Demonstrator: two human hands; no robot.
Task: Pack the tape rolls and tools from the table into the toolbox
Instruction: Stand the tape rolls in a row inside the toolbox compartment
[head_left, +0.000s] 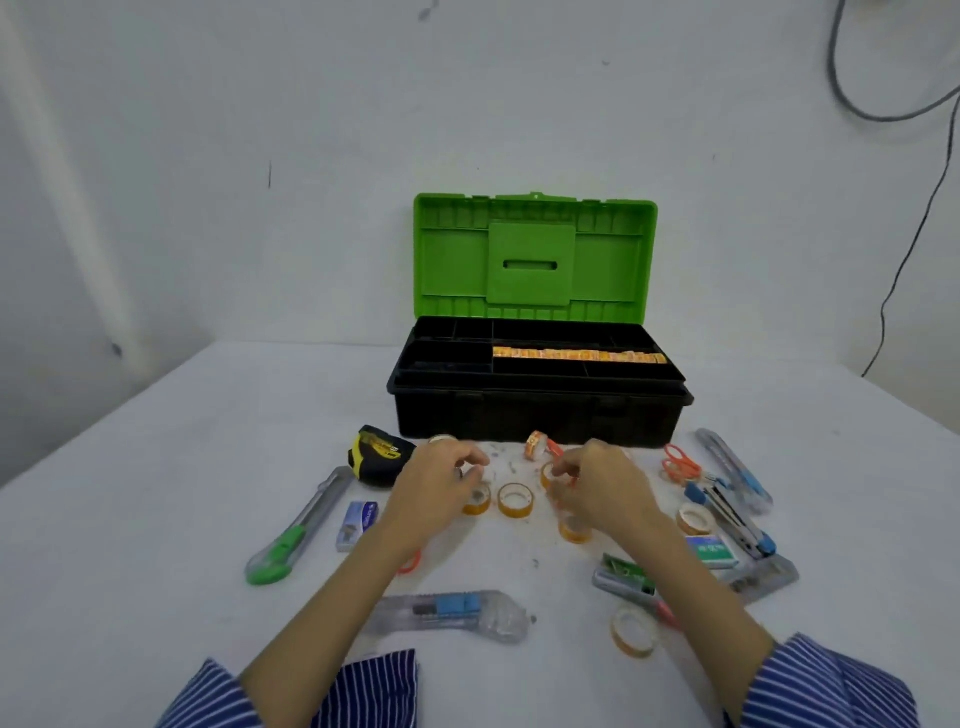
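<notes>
Gathering tape rolls in front of the open toolbox (540, 410): left hand (441, 478) fingers curled, pinching a small tape roll (478, 500); right hand (597, 483) pinching another (548, 475). Next, probably: lift, carry over the rim, drop into a tray compartment.

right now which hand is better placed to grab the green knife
Left. The green knife lies on the table's left side, just outside the left hand. The right hand is over the tape rolls, and would have to cross.
</notes>
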